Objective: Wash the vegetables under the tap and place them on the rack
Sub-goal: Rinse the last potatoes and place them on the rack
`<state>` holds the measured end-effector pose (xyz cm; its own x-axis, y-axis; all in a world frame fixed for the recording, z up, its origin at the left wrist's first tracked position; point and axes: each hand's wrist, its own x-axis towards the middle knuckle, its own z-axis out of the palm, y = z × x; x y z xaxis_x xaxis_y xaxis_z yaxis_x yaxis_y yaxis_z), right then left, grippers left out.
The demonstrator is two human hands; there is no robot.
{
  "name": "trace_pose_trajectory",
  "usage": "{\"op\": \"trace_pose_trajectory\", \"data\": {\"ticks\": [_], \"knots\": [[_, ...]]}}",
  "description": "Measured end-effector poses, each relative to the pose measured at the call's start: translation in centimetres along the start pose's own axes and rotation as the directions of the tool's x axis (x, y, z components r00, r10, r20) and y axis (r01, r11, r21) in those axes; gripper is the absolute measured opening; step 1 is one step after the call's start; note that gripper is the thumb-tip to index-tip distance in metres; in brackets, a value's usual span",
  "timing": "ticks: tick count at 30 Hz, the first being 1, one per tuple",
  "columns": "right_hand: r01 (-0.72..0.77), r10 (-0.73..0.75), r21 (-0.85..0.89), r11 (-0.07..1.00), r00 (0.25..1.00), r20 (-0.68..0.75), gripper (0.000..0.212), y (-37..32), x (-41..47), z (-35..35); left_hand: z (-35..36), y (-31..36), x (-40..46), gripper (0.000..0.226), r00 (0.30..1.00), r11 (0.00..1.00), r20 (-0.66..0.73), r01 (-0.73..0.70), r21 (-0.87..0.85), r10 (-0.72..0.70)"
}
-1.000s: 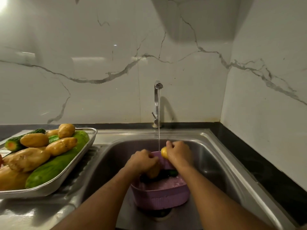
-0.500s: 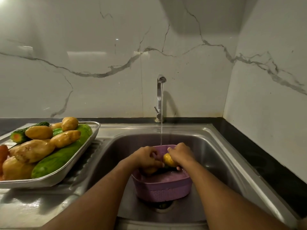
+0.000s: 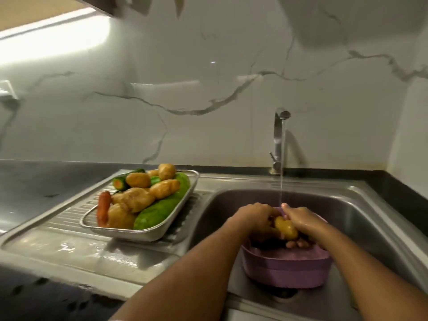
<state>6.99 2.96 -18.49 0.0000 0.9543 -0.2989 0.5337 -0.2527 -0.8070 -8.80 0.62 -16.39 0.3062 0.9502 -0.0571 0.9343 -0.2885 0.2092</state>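
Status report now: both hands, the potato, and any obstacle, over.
Left hand and right hand both grip the potato over the purple basket. Tap running, stream lands at the fingers. Tray of vegetables on the drainboard, way clear.

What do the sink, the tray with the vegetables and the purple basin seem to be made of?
The sink looks like brushed stainless steel: grey, with soft reflections and a pressed ribbed drainboard. The tray seems to be polished metal, probably steel too: thin rolled rim, mirror-like sides. The basin looks like matte plastic: even purple colour, a moulded band under the rim, no shine.
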Motion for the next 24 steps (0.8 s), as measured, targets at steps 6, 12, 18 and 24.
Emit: {"op": "trace_pose_trajectory", "data": {"ticks": [6,12,18,24], "knots": [[0.040,-0.033,0.054,0.998,0.993,-0.113,0.067,1.0,2.0,-0.8,-4.3,-0.4,-1.4,0.056,0.981,0.997,-0.190,-0.032,0.067,0.044],[0.054,-0.048,0.049,0.997,0.994,-0.101,0.062,0.9,1.1,-0.8,-13.1,-5.8,-4.8,0.070,0.929,0.976,-0.364,0.134,0.171,-0.064],[0.044,-0.042,0.017,0.999,0.994,-0.102,0.058,0.3,0.2,-0.6,-18.4,-13.0,-8.3,0.060,0.874,0.873,-0.469,0.323,0.365,-0.127],[0.047,-0.046,0.007,0.999,0.992,-0.115,0.052,0.4,0.1,-0.7,-17.9,-16.3,-6.9,0.053,0.957,0.735,-0.280,0.243,0.633,-0.076]]}}
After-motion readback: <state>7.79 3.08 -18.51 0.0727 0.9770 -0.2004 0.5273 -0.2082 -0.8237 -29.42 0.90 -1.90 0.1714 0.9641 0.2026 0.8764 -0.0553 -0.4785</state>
